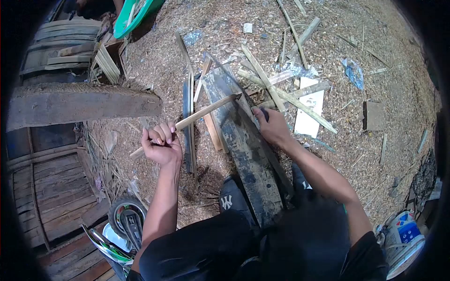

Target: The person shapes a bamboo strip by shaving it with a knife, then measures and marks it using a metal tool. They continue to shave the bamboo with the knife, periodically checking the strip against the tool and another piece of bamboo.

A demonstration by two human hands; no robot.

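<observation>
My left hand (161,143) is closed around a thin wooden stick (204,114), held slantwise with its far, dark-tipped end over a worn wooden beam (251,161). The beam runs from between my legs away from me, its top scuffed and dark-stained. My right hand (272,126) is closed at the beam's right edge on the dark handle (264,114) of a tool with a long, thin blade. That blade slants away to the upper left across the beam, near the stick's tip. The fingers hide most of the handle.
Wood offcuts (269,79) and a white board (309,107) lie beyond the beam on ground covered with chips. A thick timber (84,105) juts in from the left. A green container (136,16) is at the top; a white bucket (404,243) stands at lower right.
</observation>
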